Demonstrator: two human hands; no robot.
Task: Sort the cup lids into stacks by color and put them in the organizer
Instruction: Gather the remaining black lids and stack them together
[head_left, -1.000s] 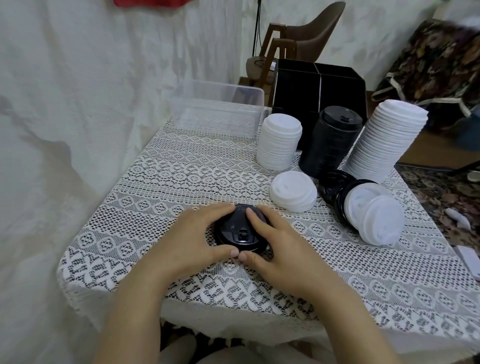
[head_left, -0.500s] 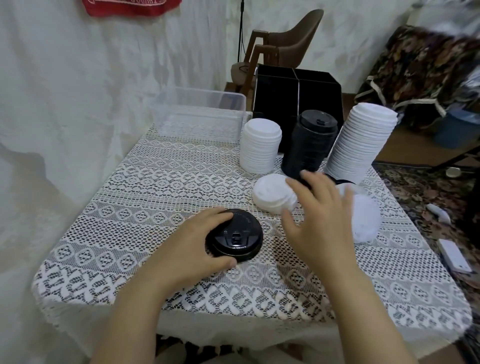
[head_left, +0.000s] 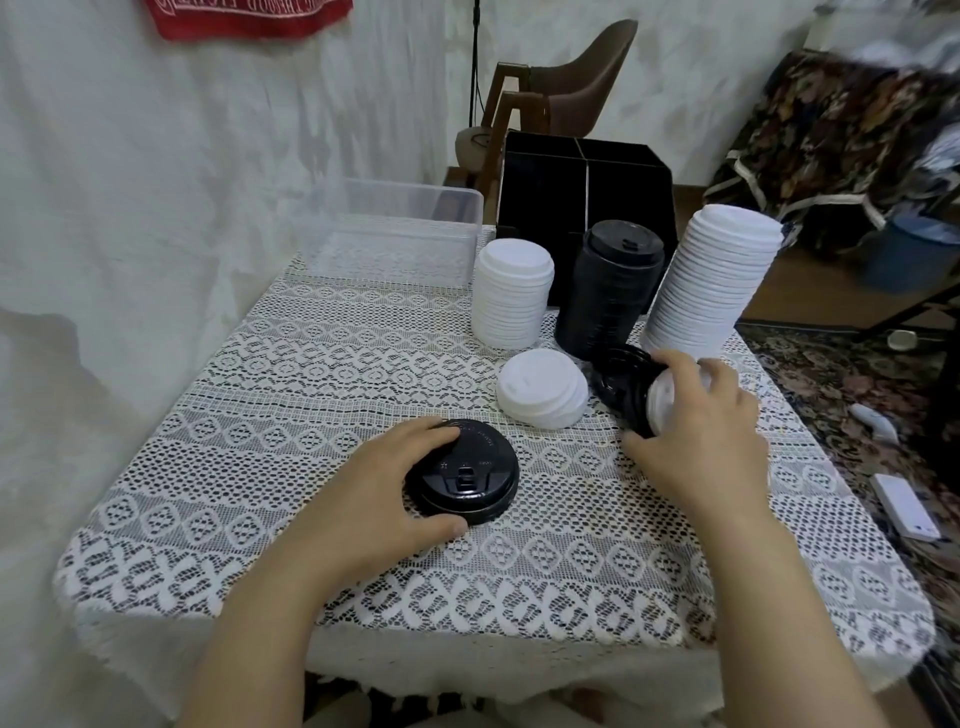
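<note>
Brown chair (head_left: 597, 73), red cloth (head_left: 249, 18)

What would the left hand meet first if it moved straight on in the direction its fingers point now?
The left hand grips the black lids; past them, probably the low white lid pile, though depth is unclear. The right hand grips tipped lids farther right.

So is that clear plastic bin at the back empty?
Empty, it seems: through the clear bin only the lace cloth shows.

My left hand (head_left: 379, 499): bare. My right hand (head_left: 706, 436): bare too. Both forearms bare, all way down to bottom edge of view. Left thumb nail short, plain. Other nails too hard to see.
</note>
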